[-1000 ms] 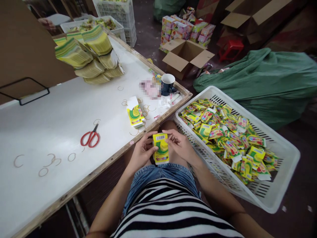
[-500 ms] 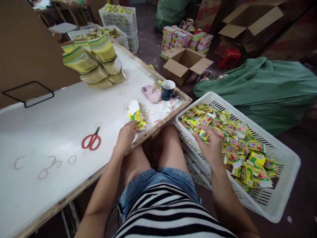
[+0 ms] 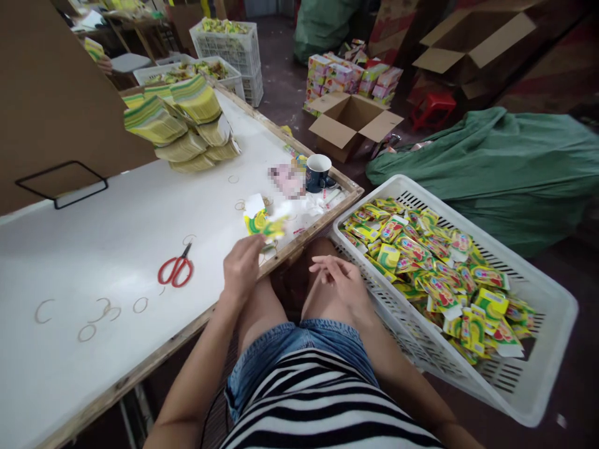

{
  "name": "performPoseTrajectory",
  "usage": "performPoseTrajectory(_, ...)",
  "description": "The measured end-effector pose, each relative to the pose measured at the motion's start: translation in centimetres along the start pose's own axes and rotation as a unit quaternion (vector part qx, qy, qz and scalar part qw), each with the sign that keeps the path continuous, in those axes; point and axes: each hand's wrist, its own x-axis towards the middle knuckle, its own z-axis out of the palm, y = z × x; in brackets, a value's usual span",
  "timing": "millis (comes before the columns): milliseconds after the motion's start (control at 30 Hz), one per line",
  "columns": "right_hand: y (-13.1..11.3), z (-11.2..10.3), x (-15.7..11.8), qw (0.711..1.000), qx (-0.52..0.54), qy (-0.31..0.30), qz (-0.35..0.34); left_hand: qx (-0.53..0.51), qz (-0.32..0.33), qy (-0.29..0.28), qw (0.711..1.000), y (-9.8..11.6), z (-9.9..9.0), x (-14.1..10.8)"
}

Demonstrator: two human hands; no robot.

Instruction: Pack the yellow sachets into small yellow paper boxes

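Observation:
My left hand (image 3: 242, 265) is at the table's front edge, its fingers closed on a small yellow-green carton (image 3: 277, 228) that is smeared by motion. Just beyond lie more flat yellow cartons (image 3: 255, 219) with a white flap, among loose rubber bands (image 3: 239, 204). Above my thigh, between table and crate, hovers my right hand (image 3: 340, 275), fingers stretched out and nothing seen in them. To its right, a white plastic crate (image 3: 556, 349) is heaped with small yellow-green cartons (image 3: 421, 249).
Red-handled scissors (image 3: 176, 270) and several rubber bands lie on the white table (image 3: 140, 368). A dark mug (image 3: 317, 174) stands near the corner. Stacked flat cartons (image 3: 187, 125) and a black wire frame (image 3: 63, 186) are farther back. An open cardboard box (image 3: 349, 121) sits beyond.
My right hand has moved left from the crate to above my thigh, leaving a carton on the heap. The carton at my left hand has swung right. Another person's hand with cartons appears at upper left.

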Motion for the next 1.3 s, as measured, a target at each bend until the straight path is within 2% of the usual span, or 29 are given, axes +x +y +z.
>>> performPoseTrajectory(33, 0.2, 0.5, 0.0, 0.999, 0.032, -0.001, 0.02, -0.032, 0.056, 0.0, 0.998, 1.0, 0.3, -1.0)
performPoseTrajectory(100, 0.6, 1.1, -0.1, 0.996, 0.076, 0.003, 0.049, -0.103, 0.153, -0.064, 0.981, 2.9, 1.0, -3.0)
performPoseTrajectory(167, 1.0, 1.2, -0.2, 0.993, 0.098, 0.013, 0.057, -0.163, 0.188, -0.119, 0.961, 4.3, 1.7, -4.4)
performPoseTrajectory(233, 1.2, 1.0, -0.4, 0.994, 0.1, 0.016, 0.046, -0.216, 0.141, -0.114, 0.959, 5.2, 2.3, -4.9)
performPoseTrajectory(300, 1.3, 0.7, -0.8, 0.995, 0.091, -0.004, 0.031, -0.284, 0.023, -0.06, 0.957, 5.7, 2.5, -4.7)
performPoseTrajectory(333, 1.3, 0.7, -1.0, 0.996, 0.086, -0.025, 0.029, -0.33, -0.045, -0.039, 0.942, 5.9, 2.5, -4.5)
performPoseTrajectory(400, 1.4, 0.8, -1.5, 0.993, 0.09, -0.067, 0.039, -0.439, -0.165, -0.049, 0.882, 6.0, 2.5, -3.8)
performPoseTrajectory(467, 1.5, 1.1, -1.8, 0.989, 0.106, -0.083, 0.056, -0.544, -0.237, -0.124, 0.795, 5.9, 2.4, -3.4)
performPoseTrajectory(533, 1.7, 1.6, -2.1, 0.988, 0.119, -0.073, 0.064, -0.612, -0.271, -0.202, 0.715, 5.7, 2.4, -3.3)
performPoseTrajectory(567, 1.8, 1.8, -2.1, 0.988, 0.122, -0.068, 0.065, -0.632, -0.28, -0.225, 0.686, 5.7, 2.5, -3.4)
performPoseTrajectory(633, 1.9, 2.1, -2.2, 0.99, 0.118, -0.059, 0.054, -0.651, -0.286, -0.242, 0.66, 5.6, 2.6, -3.7)
performPoseTrajectory(833, 1.6, 2.3, -2.4, 0.998, 0.05, -0.001, -0.029, -0.663, -0.274, -0.207, 0.665, 6.4, 2.9, -3.8)
performPoseTrajectory(1033, 0.9, 2.3, -2.5, 1.0, 0.027, 0.001, -0.015, -0.653, -0.293, -0.15, 0.682, 6.3, 3.6, -3.7)
performPoseTrajectory(1100, 1.0, 2.5, -2.6, 1.0, 0.018, -0.007, -0.008, -0.63, -0.314, -0.114, 0.701, 6.0, 4.1, -3.9)
performPoseTrajectory(1167, 1.4, 2.6, -2.5, 1.0, -0.004, -0.004, -0.006, -0.597, -0.321, -0.08, 0.731, 6.0, 4.4, -4.0)
performPoseTrajectory(1300, 2.5, 2.4, -2.0, 0.998, -0.047, 0.043, -0.03, -0.521, -0.298, -0.05, 0.798, 6.5, 4.3, -4.2)
